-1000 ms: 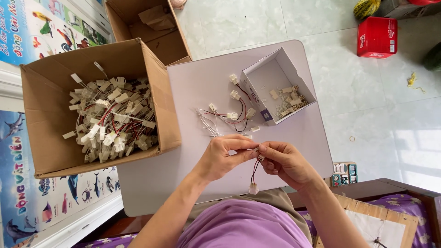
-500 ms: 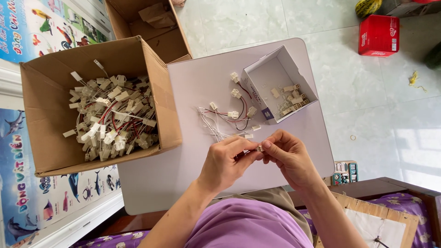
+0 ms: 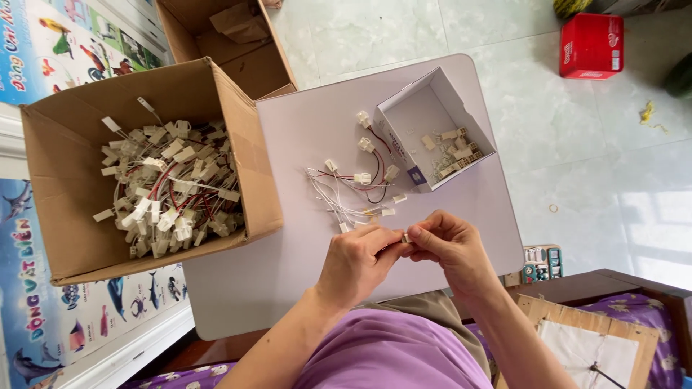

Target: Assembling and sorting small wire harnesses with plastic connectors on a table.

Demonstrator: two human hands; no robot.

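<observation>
- Cardboard box (image 3: 65, 180) at far left, open, heaped with white connectors on red and white wires (image 3: 169, 191).
- Pale lilac table (image 3: 303, 274) beside it; loose wired connectors (image 3: 360, 184) lie mid-table.
- Left hand (image 3: 357, 259) over near table edge, fingertips pinched on a small white connector (image 3: 406, 237).
- Right hand (image 3: 450, 245) meets it, thumb and forefinger closed narrow on the same piece.
- Small white box (image 3: 411, 140) beyond the hands, holding tiny beige plastic pieces (image 3: 458, 151).
- Red box (image 3: 591, 45) on tiled floor, far right.
</observation>
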